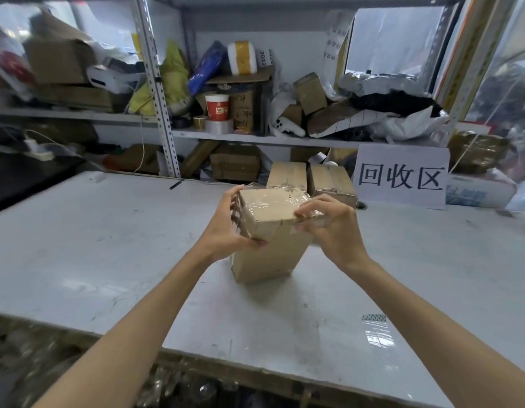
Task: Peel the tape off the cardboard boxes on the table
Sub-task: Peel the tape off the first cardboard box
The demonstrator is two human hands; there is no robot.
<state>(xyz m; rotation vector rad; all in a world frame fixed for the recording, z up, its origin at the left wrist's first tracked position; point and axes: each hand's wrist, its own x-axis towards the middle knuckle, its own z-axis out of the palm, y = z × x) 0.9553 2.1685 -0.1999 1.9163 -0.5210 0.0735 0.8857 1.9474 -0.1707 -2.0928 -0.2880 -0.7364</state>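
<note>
Mid-table, tilted, lower end on the white table (pixel 93 245): cardboard box (pixel 270 254). Gripped at its left face by the left hand (pixel 226 228); clear tape (pixel 312 217) at the top right edge pinched by the right hand (pixel 334 228). Just beyond, two more boxes (pixel 287 175) side by side. Wide tabletop stretching left and near.

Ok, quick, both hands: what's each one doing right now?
Left hand: grips the box by its left side.
Right hand: pinches the tape at the box's right edge.

I see all in bright, even light from the window (pixel 393 39) at upper right, with white glare on the table (pixel 78 245), soft shadows, and bent, blurred edges.
</note>
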